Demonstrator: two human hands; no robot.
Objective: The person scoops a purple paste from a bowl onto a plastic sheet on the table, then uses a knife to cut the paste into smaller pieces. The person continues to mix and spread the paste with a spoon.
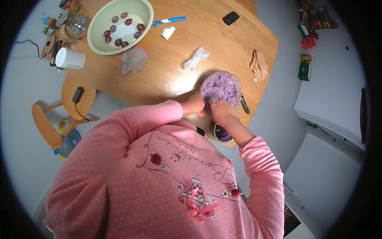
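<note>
A clear bowl (238,86) full of lumpy purple mash (219,86) stands at the table's near edge. My left hand (193,105) holds its left rim, fingers curled by the side. Pressed down into the near part of the mash is my right hand (222,112); its fingertips are hidden, so I cannot tell whether it grips anything. Just below my right wrist, a small container (215,131) with dark purple pieces (222,133) is partly covered by the forearm. A knife with a black handle (245,105) lies against the bowl's right side.
The wooden table (167,77) carries a green basin (92,41) with several plums (118,42), a blue-and-white peeler (170,20), crumpled plastic (196,59), a cloth (134,59), a tan cloth (258,65), a black object (231,18) and a paper roll (70,58). A chair (47,125) stands left.
</note>
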